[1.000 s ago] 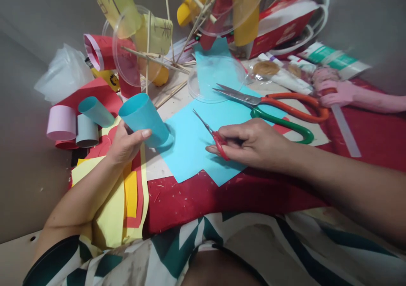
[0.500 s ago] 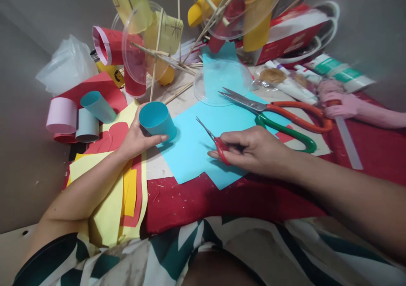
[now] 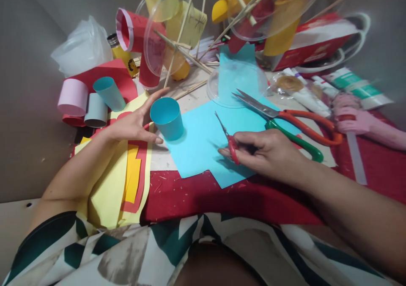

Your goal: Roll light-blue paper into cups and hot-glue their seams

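A blue paper tube stands upright on the left edge of the light-blue paper sheet. Just left of the tube, my left hand is open, its thumb and fingers spread apart around that side with a small gap. My right hand grips small red-handled scissors above the sheet, their thin blades close together and pointing away to the upper left. Large scissors with orange and green handles lie behind my right hand, blades slightly apart.
Several paper tubes, one of them pink, sit at the left. Yellow paper lies under my left forearm. A clear plastic lid, glue tubes and a pink glue gun are farther back. Sticks with hanging paper tubes rise at the back.
My left hand has let go of the blue tube and drawn back to the left, fingers spreading. The tube stays upright on the paper. The whole view has shifted slightly.
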Demonstrator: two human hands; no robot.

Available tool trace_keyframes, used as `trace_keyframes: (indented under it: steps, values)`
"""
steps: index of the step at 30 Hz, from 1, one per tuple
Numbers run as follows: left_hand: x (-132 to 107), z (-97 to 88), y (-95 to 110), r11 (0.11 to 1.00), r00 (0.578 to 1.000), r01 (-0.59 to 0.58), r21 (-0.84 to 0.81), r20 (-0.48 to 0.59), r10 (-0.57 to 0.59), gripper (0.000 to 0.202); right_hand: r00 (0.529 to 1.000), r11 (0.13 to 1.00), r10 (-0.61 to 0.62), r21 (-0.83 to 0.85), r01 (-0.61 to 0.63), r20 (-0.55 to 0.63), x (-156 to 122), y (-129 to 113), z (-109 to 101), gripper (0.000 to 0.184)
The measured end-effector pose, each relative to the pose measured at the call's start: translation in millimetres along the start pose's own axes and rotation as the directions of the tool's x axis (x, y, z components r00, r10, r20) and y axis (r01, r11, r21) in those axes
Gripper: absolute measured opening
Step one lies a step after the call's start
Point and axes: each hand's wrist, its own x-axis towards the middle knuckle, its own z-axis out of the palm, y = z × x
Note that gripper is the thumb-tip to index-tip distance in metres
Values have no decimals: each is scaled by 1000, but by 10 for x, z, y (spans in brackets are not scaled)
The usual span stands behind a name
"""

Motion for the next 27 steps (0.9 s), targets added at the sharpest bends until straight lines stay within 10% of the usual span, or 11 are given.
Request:
trace_keyframes:
  steps: [5,13,21,27]
  values:
    - [-71,-227,85,991,997,-49,-124,52,56,111,1000,1000,12,-28,-13,-16,-8,-8,-18,40]
    - [-143,-57,437,987,903,-153,40,-401,156,53,998,998,54,-14,-55,-22,-7,-26,-13,33]
    - [-209,170,518,881,974,-152,449,-84,211,24,987,982,162,-93,-163,-18,40,30,76,31]
    - [-142,191,473,998,944,-57,10,-324,58,24,970,959,226,-155,-238,-91,54,83,86,30]
